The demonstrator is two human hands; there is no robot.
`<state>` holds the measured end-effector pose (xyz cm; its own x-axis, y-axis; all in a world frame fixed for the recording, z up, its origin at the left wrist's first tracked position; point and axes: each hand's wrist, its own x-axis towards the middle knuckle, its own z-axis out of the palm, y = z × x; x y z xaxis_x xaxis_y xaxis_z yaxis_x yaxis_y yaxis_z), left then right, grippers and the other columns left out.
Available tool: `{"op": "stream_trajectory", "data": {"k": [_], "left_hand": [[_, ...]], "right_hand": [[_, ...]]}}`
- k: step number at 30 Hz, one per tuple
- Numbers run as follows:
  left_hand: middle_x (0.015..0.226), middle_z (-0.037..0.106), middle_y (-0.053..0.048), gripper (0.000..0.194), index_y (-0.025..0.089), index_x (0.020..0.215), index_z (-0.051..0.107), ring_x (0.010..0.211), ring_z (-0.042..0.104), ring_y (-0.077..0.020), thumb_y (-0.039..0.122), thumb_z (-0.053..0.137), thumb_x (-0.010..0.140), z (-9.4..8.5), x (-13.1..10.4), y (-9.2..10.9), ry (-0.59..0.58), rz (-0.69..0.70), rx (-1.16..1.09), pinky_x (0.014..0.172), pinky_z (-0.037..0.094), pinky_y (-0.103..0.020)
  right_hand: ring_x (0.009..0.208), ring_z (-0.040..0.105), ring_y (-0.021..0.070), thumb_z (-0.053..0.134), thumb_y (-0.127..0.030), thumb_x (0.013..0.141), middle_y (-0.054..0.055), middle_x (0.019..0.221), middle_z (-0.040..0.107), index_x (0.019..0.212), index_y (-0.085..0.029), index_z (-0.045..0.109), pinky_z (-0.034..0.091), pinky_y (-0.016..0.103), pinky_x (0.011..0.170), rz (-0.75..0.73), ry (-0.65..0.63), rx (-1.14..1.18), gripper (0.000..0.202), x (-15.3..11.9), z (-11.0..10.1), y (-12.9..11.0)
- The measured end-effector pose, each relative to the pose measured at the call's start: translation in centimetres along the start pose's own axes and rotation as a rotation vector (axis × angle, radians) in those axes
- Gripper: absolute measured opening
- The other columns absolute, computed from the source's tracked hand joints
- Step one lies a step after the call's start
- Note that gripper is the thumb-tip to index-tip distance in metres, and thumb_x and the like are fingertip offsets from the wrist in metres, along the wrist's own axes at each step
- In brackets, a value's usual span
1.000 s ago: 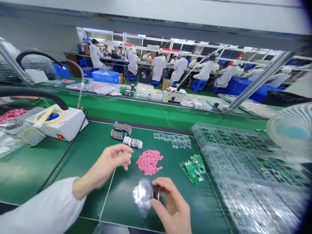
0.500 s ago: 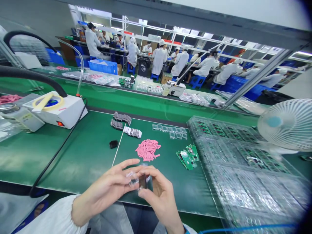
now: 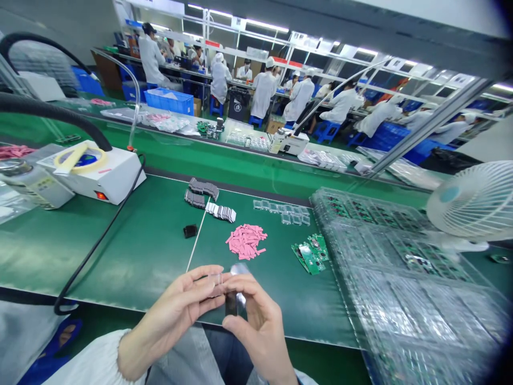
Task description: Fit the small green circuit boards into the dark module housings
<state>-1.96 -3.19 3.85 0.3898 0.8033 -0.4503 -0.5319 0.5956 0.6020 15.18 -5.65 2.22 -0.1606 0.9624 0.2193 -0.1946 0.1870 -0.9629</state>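
Near the clear trays (image 3: 401, 278) holding green boards, left hand (image 3: 180, 310) fingers pinch a clear piece (image 3: 216, 283) and right hand (image 3: 260, 326) fingers clamp a black part (image 3: 231, 303).

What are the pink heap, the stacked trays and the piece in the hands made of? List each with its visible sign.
Pink heap: matte strips, probably foam or rubber; dull and soft-edged.
Stacked trays: clear, glossy, thin plastic; boards show through.
Clear piece between left hand and right hand: transparent, likely plastic.

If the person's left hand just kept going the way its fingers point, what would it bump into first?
Most likely the right hand: the left hand points rightward at it, the small dark part and clear film pinched between them.
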Motion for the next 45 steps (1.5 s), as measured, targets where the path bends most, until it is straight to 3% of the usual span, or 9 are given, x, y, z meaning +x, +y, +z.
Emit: {"op": "stream_trajectory", "data": {"k": [11, 16, 23, 25, 30, 35, 40, 45], "left_hand": [[0.109, 0.074, -0.012, 0.032, 0.017, 0.112, 0.07, 0.101, 0.069, -0.0198, 0.02, 0.077, 0.081, -0.4, -1.3, -1.4, -0.112, -0.044, 0.048, 0.092, 0.054, -0.03], [0.103, 0.074, -0.011, 0.032, 0.017, 0.107, 0.072, 0.09, 0.069, -0.0173, 0.025, 0.081, 0.077, -0.4, -1.1, -1.9, -0.095, -0.04, 0.102, 0.083, 0.055, -0.027], [0.101, 0.075, -0.011, 0.028, 0.016, 0.107, 0.073, 0.091, 0.07, -0.0182, 0.027, 0.078, 0.081, -0.5, -0.7, -2.4, -0.094, -0.037, 0.031, 0.083, 0.055, -0.027], [0.102, 0.075, -0.01, 0.028, 0.016, 0.108, 0.073, 0.092, 0.07, -0.0181, 0.027, 0.076, 0.083, -0.6, -0.6, -2.6, -0.079, -0.046, 0.0, 0.085, 0.056, -0.028], [0.104, 0.075, -0.008, 0.028, 0.018, 0.111, 0.073, 0.092, 0.071, -0.0179, 0.028, 0.075, 0.084, -0.6, -0.5, -2.7, -0.01, -0.095, -0.111, 0.088, 0.057, -0.029], [0.109, 0.075, -0.009, 0.036, 0.017, 0.117, 0.07, 0.095, 0.072, -0.0191, 0.026, 0.076, 0.083, -0.4, -0.5, -2.8, 0.026, -0.118, -0.192, 0.09, 0.057, -0.029], [0.108, 0.076, -0.009, 0.028, 0.016, 0.115, 0.07, 0.092, 0.073, -0.0172, 0.02, 0.071, 0.087, -0.2, -0.3, -2.9, 0.059, -0.118, -0.207, 0.088, 0.058, -0.027], [0.103, 0.077, -0.01, 0.027, 0.014, 0.114, 0.069, 0.093, 0.074, -0.0179, 0.018, 0.07, 0.087, -0.3, 0.0, -3.3, 0.062, -0.094, -0.22, 0.088, 0.058, -0.025]], "right_hand": [[0.102, 0.058, 0.022, 0.082, -0.024, 0.077, 0.004, 0.108, 0.058, 0.106, -0.03, 0.073, 0.048, 0.034, 0.088, 0.032, 0.001, -0.227, 0.031, -0.1, -0.7, -0.4], [0.101, 0.058, 0.0236, 0.08, -0.014, 0.078, 0.005, 0.107, 0.058, 0.107, -0.029, 0.071, 0.048, 0.037, 0.09, 0.044, -0.049, -0.371, 0.034, -0.3, -0.8, -0.9], [0.107, 0.056, 0.027, 0.08, -0.027, 0.08, 0.007, 0.116, 0.059, 0.125, -0.033, 0.061, 0.044, 0.044, 0.095, 0.012, -0.14, -0.612, 0.049, -0.2, -1.0, -2.0], [0.106, 0.058, 0.0268, 0.08, -0.03, 0.081, 0.006, 0.116, 0.061, 0.125, -0.032, 0.06, 0.045, 0.042, 0.093, -0.001, -0.115, -0.617, 0.048, 0.0, -1.7, -2.0], [0.097, 0.06, 0.0239, 0.062, -0.02, 0.093, 0.004, 0.1, 0.067, 0.103, -0.024, 0.066, 0.044, 0.041, 0.087, -0.032, -0.035, -0.899, 0.011, 2.1, -5.8, -0.5], [0.096, 0.059, 0.0244, 0.053, -0.014, 0.093, 0.009, 0.102, 0.064, 0.099, -0.021, 0.065, 0.046, 0.041, 0.087, -0.061, 0.057, -1.089, 0.016, 5.3, -9.6, 1.9], [0.087, 0.055, 0.0241, 0.053, -0.018, 0.093, 0.007, 0.087, 0.06, 0.081, -0.021, 0.062, 0.043, 0.039, 0.081, -0.093, 0.05, -1.119, 0.015, 7.0, -10.3, 3.2], [0.081, 0.051, 0.0222, 0.048, -0.019, 0.097, 0.005, 0.081, 0.057, 0.078, -0.022, 0.055, 0.041, 0.037, 0.077, -0.12, 0.077, -1.086, 0.02, 6.2, -9.2, 2.5]]}}
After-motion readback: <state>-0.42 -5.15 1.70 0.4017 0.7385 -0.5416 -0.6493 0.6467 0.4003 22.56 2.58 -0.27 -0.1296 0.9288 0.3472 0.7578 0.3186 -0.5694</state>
